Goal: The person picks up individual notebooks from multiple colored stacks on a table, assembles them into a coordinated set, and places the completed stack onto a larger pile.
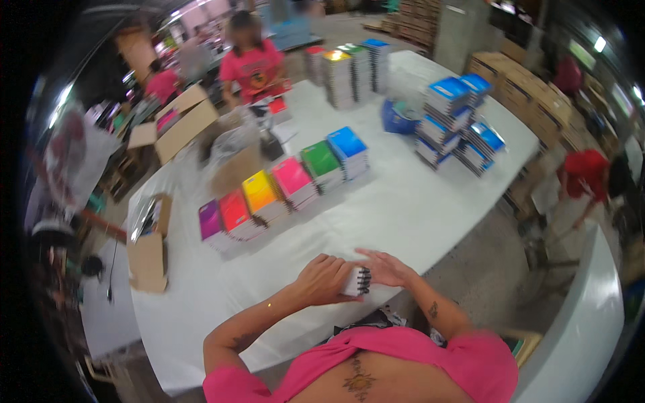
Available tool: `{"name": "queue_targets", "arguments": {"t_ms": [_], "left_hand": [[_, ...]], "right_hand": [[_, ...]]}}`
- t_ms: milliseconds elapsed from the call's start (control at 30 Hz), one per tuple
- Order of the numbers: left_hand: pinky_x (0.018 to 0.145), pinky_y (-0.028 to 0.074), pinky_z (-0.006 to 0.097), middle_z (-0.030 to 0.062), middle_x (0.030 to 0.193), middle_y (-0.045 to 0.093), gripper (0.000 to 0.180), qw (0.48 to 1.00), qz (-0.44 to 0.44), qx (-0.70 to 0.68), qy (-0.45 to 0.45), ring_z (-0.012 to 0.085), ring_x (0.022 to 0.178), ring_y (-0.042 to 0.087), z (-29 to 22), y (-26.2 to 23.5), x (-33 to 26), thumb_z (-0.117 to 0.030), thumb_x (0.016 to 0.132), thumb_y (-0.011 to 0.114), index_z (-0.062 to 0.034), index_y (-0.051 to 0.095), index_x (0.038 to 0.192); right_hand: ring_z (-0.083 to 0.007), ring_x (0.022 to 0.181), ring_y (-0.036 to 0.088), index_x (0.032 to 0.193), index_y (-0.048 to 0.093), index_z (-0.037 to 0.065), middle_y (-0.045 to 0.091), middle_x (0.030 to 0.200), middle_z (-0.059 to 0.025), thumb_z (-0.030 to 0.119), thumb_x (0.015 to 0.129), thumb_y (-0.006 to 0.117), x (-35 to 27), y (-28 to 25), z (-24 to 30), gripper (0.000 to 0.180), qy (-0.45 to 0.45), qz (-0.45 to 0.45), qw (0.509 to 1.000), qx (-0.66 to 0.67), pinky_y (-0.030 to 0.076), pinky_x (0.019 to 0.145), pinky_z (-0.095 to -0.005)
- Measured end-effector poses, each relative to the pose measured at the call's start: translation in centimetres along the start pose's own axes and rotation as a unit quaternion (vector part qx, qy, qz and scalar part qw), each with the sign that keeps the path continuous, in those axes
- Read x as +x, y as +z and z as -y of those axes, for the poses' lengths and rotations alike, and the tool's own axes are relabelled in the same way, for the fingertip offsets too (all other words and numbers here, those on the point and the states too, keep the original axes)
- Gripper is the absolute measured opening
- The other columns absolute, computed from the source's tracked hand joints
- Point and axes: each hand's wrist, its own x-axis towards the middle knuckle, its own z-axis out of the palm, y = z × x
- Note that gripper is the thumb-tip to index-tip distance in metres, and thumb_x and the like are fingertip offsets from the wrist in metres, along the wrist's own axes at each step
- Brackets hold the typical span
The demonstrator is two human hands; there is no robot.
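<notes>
Close to my body, at the near edge of the white table, my left hand is wrapped round a small stack of spiral notebooks. Their white page edges and black coil bindings face right; the covers are hidden under my hand. My right hand is just right of the coils, fingers stretched out, holding nothing that I can see. Beyond my hands runs a slanting row of notebook stacks: purple, red, yellow, pink, green and blue.
More blue notebooks are piled at the far right of the white table, near a blue bag. Tall stacks stand at the back. An opened carton lies on the left. A co-worker in pink stands across the table.
</notes>
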Motion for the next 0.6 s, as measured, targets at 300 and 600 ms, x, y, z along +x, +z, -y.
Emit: {"name": "queue_targets", "arguments": {"t_ms": [300, 600], "left_hand": [[0.095, 0.048, 0.04, 0.0114, 0.117, 0.063, 0.076, 0.953, -0.003, 0.0, 0.302, 0.0242, 0.107, 0.062, -0.5, 1.2, 8.2, -0.05, 0.061, 0.082, -0.0079, 0.057, 0.119], [0.11, 0.036, 0.049, 0.0288, 0.149, 0.032, 0.078, 0.933, -0.15, -0.298, -0.135, 0.0446, 0.138, 0.034, -2.6, 7.4, 15.6, -0.036, 0.083, 0.078, -0.0078, 0.041, 0.145]], "right_hand": [[-0.0277, 0.109, 0.065, 0.138, 0.05, 0.004, 0.062, 0.129, -0.0121, 0.046, 0.09, 0.068, -6.1, -3.2, -0.7, 0.066, 0.057, -0.179, 0.976, 0.112, 0.05, 0.1, -0.044], [-0.022, 0.118, 0.056, 0.143, 0.043, 0.006, 0.054, 0.133, -0.0104, 0.039, 0.08, 0.078, -22.2, -2.9, 25.2, 0.079, -0.234, -0.296, 0.877, -0.298, 0.051, 0.099, -0.0364]]}}
